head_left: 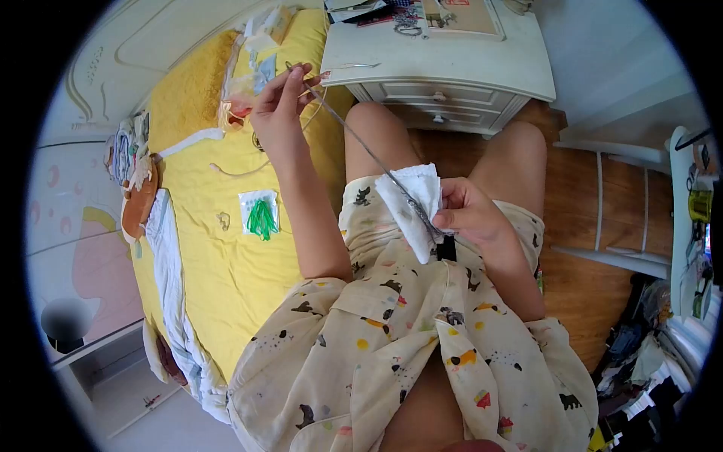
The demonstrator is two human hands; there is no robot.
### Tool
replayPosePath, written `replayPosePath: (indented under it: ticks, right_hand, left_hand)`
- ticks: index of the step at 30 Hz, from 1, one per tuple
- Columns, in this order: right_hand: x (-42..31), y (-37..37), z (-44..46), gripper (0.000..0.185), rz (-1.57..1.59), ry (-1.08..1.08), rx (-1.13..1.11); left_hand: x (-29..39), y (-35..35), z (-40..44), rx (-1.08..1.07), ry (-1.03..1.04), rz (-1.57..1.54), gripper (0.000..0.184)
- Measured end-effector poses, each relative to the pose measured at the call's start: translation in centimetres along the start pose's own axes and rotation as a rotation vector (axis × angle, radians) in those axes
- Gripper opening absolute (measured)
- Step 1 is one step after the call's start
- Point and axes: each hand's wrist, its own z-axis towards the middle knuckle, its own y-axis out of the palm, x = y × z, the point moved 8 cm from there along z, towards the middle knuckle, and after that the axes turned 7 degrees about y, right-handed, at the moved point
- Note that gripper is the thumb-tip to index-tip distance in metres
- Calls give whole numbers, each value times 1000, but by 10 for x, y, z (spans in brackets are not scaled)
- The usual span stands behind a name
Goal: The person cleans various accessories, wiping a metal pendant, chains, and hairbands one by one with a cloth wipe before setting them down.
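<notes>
My left hand (280, 113) is raised at the upper middle, its thumb and fingers pinching the upper end of a long dark-silver chain (354, 137). The chain runs down in a nearly straight slanting line to a folded white cloth or tissue (407, 197), which lies along its lower part. My right hand (468, 212) grips the cloth just above my lap, thumb in front. The chain's lower end shows near the thumb, against a small black piece. Whether the right fingers press the chain itself is hidden by the cloth.
On the yellow bedspread (203, 294) lie a white packet with green cord (261, 219), a small pale loop (223, 221) and a thin beige cord (235, 172). A white nightstand (452, 64) with drawers stands ahead, bearing a slim metal tool (352, 65). Clothes pile at right.
</notes>
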Motion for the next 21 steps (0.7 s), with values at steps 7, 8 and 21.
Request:
replayPosePath:
  ticks: [7,8,21]
  right_hand:
    - [2,-5,0,30,-44,99,107]
    - [2,-5,0,30,-43,114,116]
    - [21,-22,8,28,75,257,183]
  left_hand:
    - [-1,-25,-4,109,16,28,17]
    - [-2,-29,-6,125,15,35,17]
    - [18,-70,-17,357,145,1,14]
